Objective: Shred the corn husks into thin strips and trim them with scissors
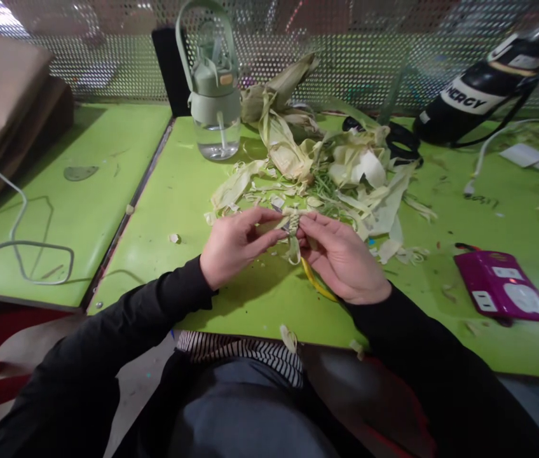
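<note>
Both my hands meet over the green table (260,299), pinching a small braided strip of corn husk (293,230). My left hand (234,245) grips its left side with thumb and fingers closed. My right hand (341,257) holds the right side, fingers curled. A loose end of the braid hangs down between them. A yellow handle (316,284) lies on the table under my right hand. A heap of pale corn husks (317,168) lies just beyond my hands.
A clear water bottle with a green lid (215,95) stands at the back. A magenta power strip (505,287) lies at the right. A black bag (479,95), a white charger (522,154) and a white cable (21,245) lie around. Perforated metal screen behind.
</note>
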Motion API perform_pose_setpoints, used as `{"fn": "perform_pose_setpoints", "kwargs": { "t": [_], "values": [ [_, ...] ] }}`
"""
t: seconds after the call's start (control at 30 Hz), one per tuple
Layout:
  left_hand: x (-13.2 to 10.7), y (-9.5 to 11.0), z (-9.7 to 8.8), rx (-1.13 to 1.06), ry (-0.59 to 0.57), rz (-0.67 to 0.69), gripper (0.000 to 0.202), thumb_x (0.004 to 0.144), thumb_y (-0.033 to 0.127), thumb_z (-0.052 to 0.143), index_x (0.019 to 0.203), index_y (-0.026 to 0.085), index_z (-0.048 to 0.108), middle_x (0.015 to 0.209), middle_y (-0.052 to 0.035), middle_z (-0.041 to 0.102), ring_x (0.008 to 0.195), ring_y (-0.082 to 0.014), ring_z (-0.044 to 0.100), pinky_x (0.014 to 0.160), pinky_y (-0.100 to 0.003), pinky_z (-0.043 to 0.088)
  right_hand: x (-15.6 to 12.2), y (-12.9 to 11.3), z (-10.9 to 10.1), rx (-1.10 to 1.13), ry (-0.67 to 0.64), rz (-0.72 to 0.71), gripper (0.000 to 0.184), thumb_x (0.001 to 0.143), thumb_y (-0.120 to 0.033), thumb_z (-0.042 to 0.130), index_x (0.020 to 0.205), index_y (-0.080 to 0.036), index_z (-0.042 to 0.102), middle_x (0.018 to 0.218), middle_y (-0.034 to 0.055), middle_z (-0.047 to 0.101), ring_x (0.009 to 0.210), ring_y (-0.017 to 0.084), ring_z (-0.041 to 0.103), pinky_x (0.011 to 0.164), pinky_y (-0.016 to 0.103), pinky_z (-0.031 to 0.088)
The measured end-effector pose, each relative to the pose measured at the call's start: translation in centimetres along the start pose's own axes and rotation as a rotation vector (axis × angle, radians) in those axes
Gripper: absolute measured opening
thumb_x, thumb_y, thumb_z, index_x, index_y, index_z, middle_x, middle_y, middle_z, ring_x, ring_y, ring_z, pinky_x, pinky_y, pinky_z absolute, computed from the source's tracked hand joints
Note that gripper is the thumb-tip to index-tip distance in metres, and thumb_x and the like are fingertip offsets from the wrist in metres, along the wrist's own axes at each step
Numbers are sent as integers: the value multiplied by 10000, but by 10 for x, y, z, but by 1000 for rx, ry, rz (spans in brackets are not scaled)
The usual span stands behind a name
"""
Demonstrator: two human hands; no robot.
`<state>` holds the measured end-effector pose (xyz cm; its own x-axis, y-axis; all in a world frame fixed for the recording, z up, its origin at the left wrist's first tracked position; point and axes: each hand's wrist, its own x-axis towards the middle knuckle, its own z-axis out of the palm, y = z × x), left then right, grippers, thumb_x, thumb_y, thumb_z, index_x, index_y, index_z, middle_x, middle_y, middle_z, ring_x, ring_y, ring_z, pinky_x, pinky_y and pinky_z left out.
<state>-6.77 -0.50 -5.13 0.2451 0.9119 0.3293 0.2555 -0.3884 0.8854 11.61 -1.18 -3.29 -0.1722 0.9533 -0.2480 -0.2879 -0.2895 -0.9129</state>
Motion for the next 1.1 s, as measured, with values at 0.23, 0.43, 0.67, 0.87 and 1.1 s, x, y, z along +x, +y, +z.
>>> {"fn": "perform_pose_setpoints", "kwargs": {
  "t": [0.23, 0.43, 0.67, 0.87, 1.1],
  "values": [
    [4, 12, -9, 90, -13, 53, 97, 924, 217, 640, 894, 138, 688, 745, -18, 702, 595, -79, 614, 595, -198, 500, -1, 4, -5, -224, 5, -217, 210, 781, -374, 834, 834, -222, 698, 734, -34, 662, 707, 104, 619, 716, 241, 526],
    [10, 28, -13, -730, -199, -638, 166, 940, 91, 595, 784, 120, 641, 648, 31, 636, 500, -22, 570, 494, -117, 461, -4, 2, -9, -544, 28, -448, 124, 882, -329, 731, 921, -226, 674, 830, 3, 711, 780, 151, 671, 743, 294, 557],
    [18, 20, -15, -815, -111, -772, 261, 969, 126, 610, 710, 113, 635, 550, 54, 603, 399, 2, 505, 391, -89, 374, -2, 3, -11, -593, 50, -471, 92, 896, -311, 699, 919, -225, 673, 812, 2, 718, 752, 147, 678, 724, 288, 563],
    [22, 11, -16, -784, -122, -806, 274, 992, 148, 583, 727, 111, 641, 510, 61, 560, 383, -2, 456, 387, -110, 339, 5, 4, -14, -637, 89, -487, 87, 881, -299, 707, 877, -217, 678, 791, 1, 719, 730, 141, 669, 723, 290, 554],
    [20, -2, -9, -603, -55, -517, 359, 848, 364, 782, 1133, 165, 695, 1082, -57, 744, 883, -113, 679, 768, -226, 526, 14, 11, -20, -453, 105, -405, 208, 820, -398, 790, 854, -213, 699, 741, -12, 719, 699, 135, 675, 701, 280, 565]
  ]
}}
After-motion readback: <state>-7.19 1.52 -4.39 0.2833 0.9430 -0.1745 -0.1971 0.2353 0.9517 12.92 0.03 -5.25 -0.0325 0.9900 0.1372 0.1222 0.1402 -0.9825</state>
